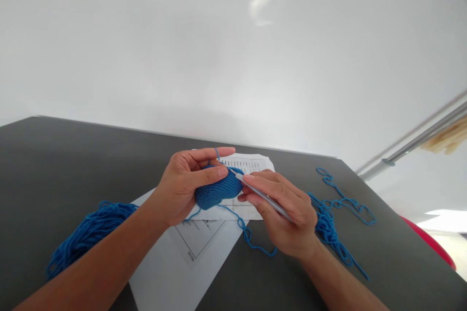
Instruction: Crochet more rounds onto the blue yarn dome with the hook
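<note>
My left hand point(184, 175) is closed on a blue crocheted piece point(215, 192), thumb on its upper edge. A strand of blue yarn point(218, 154) loops over the raised, stretched index finger of that hand. In my right hand point(286, 209) is a grey-handled crochet hook point(268, 199), held like a pen. Its thin tip meets the top edge of the crocheted piece near my left thumb. The exact stitch at the tip is too small to make out. A loose yarn tail point(250, 238) trails below the piece towards the right.
Printed sheets of paper point(171, 272) lie under my hands on the dark table point(83, 155). A blue yarn skein point(91, 231) rests by my left forearm. Tangled blue yarn point(330, 228) is at the right. Behind stands a white wall point(164, 58); a metal rail point(412, 143) is at far right.
</note>
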{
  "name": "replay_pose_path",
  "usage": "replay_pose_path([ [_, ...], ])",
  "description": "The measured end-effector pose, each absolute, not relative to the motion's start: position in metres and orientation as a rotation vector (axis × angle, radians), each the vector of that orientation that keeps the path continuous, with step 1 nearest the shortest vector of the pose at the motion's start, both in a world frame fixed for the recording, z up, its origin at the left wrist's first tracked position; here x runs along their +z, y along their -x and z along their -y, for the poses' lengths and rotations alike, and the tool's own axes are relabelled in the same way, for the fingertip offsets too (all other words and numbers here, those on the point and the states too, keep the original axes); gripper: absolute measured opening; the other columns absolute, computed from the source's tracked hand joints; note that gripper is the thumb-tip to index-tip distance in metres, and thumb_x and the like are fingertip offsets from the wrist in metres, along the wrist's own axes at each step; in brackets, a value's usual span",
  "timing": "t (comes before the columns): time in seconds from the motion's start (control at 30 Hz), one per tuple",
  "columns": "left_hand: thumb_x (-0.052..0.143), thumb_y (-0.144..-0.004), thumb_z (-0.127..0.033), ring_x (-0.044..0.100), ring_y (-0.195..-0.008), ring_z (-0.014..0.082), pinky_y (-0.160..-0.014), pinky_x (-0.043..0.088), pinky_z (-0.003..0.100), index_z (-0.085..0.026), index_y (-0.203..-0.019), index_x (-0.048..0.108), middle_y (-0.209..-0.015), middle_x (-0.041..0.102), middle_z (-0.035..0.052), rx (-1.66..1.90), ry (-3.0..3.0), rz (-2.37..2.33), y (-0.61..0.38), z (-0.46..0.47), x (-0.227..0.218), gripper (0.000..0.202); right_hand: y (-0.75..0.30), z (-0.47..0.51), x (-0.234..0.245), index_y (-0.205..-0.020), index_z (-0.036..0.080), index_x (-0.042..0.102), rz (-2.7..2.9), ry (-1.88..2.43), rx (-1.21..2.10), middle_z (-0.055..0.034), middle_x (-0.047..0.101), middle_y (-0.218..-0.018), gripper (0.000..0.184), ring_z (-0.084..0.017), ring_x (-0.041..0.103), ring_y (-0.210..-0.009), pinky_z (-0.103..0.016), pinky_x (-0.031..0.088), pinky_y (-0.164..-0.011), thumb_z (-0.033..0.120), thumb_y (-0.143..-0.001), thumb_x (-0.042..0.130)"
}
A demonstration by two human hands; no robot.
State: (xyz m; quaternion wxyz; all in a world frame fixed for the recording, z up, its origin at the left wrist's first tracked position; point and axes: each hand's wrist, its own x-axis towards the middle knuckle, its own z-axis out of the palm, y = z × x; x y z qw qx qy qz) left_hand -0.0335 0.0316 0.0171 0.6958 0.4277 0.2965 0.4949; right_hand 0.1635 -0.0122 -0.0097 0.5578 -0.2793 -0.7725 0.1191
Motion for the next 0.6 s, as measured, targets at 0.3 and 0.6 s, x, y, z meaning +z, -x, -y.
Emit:
replay_pose_path([
  [0.3,0.094,-0.063,-0.023,0.073,-0.075,0.0216,-0.068,0.058,0.03,-0.014,-0.104,0.084,-0.081,0.078,0.0084,0.963,-1.013,-0.748,0.039,-0.042,0.012,0.044,-0.179,0.004,-0.003,-0.123,0.033,0.076,1.82,0.663,0.392,-0.0058,0.08,-0.1,0.038,-0.021,0.074,-0.083,-0.037,0.064,-0.07,0.01,-0.092,0.071],
  [0.6,0.094,-0.063,-0.024,0.073,-0.071,0.0194,-0.063,0.057,0.025,-0.014,-0.099,0.085,-0.086,0.082,0.0124,0.865,-1.027,-0.767,0.045,-0.045,0.014,0.039,-0.189,0.002,0.001,-0.119,0.031,0.078,1.844,0.658,0.435,-0.0055,0.08,-0.09,0.033,-0.022,0.074,-0.079,-0.04,0.062,-0.07,0.013,-0.092,0.072],
])
